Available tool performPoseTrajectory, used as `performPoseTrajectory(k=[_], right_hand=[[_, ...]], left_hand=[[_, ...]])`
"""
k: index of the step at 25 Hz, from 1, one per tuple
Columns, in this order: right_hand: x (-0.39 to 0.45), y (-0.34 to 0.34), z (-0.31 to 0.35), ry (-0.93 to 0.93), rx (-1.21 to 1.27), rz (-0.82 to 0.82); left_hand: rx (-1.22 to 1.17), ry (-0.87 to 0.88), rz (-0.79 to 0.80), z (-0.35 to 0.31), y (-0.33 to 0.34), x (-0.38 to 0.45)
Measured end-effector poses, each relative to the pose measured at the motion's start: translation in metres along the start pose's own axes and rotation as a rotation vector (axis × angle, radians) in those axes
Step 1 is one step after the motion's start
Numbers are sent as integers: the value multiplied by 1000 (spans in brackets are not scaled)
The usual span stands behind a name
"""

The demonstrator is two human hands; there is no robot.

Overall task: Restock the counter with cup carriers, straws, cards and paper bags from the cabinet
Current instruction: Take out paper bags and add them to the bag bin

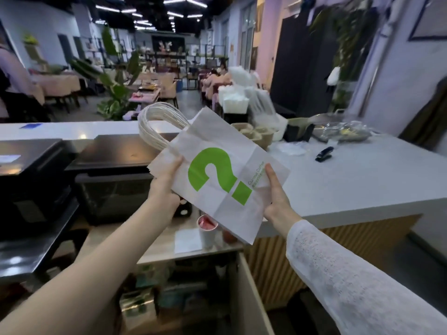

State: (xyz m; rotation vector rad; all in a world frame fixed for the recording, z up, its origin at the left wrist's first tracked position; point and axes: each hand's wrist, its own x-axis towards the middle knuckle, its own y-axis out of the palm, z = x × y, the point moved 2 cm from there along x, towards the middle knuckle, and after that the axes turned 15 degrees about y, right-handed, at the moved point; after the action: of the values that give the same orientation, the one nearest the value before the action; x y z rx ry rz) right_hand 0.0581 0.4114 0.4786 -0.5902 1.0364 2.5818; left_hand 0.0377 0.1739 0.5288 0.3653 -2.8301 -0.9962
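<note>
I hold a flat stack of white paper bags (217, 151) with a green question mark and white cord handles (157, 122) pointing away from me. My left hand (164, 187) grips the stack's left edge, thumb on top. On the right edge, my right hand (278, 197) pinches it with the thumb over the print. The bags hang above the open cabinet (239, 293) and just left of the white counter (350, 180). Pulp cup carriers (256, 134) sit on the counter behind the bags, with white straws or packets (235, 102) farther back.
A black stapler (324, 154) lies on the counter, and clear plastic packs (343, 131) lie at its far right. Black machines (113, 165) stand to my left. A red-lidded cup (208, 228) sits on the low shelf below the bags.
</note>
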Motion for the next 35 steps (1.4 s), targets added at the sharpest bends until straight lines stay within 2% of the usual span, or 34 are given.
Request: performPoseTrajectory(k=[4,9,19,23,27,31,35], right_hand=[[4,-50,74,-53,39,-22],[3,-113,166,-114,47,-30],[32,-194,268,-194,14,12],[65,-225,302,-252,-189,-60],[100,-242,333,-312,-514,-105],[134,-239,353,-323,-769,-102],[167,-227,360,-326,-882,-107]], left_hand=[[-96,-55,105,55,80,-14],[-58,-79,160,128,180,-48],[34,62,188,198,280,-30],[97,87,310,217,305,-3],[115,98,336,239,336,40],[221,174,403,260,365,85],[307,222,518,278,375,114]])
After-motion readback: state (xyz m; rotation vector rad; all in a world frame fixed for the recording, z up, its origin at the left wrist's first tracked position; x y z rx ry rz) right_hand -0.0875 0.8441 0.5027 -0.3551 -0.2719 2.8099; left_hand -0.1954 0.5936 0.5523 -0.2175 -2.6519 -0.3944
